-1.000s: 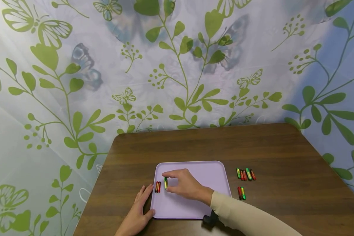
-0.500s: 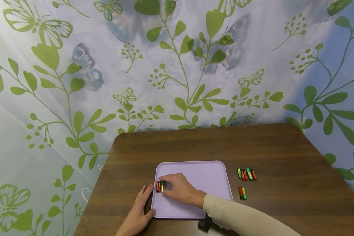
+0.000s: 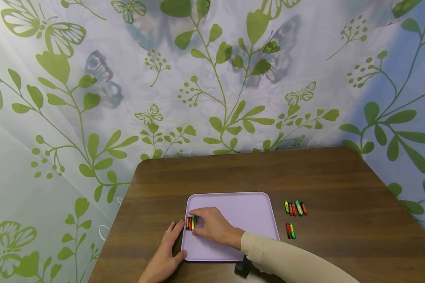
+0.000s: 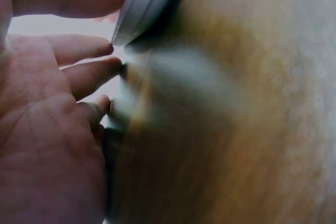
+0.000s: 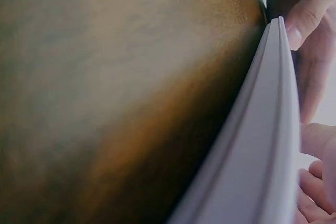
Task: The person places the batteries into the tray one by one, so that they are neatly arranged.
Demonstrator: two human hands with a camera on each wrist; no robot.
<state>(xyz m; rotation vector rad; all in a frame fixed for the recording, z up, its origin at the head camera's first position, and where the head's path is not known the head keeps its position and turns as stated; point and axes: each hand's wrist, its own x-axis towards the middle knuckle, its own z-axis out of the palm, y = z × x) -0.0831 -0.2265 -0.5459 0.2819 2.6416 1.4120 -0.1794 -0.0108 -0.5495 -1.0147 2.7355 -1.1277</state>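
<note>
On the lilac tray (image 3: 241, 208), near its left rim, two red-and-black batteries (image 3: 189, 223) stand side by side. My right hand (image 3: 212, 225) pinches a green-and-yellow battery (image 3: 194, 222) by its two ends, thumb at the near end, and holds it right alongside the red pair. The left hand (image 3: 166, 249) rests at the tray's left edge with its fingers extended and its thumb by the near left corner. In the left wrist view that hand's palm (image 4: 47, 124) shows beside the tray rim (image 4: 149, 6). The right wrist view is mostly filled by tray rim (image 5: 257, 150) and blurred tabletop; the batteries are hidden there.
Right of the tray, a row of several red and green batteries (image 3: 294, 209) lies on the brown wooden table (image 3: 326, 177). Nearer sits a red and green pair (image 3: 290, 231). A black device (image 3: 243, 267) hangs below the right wrist. A leaf-and-butterfly curtain (image 3: 212, 90) closes off the back.
My right hand has moved left across the tray with the green-and-yellow battery, bringing it up against the two red ones. The left hand has stayed in place.
</note>
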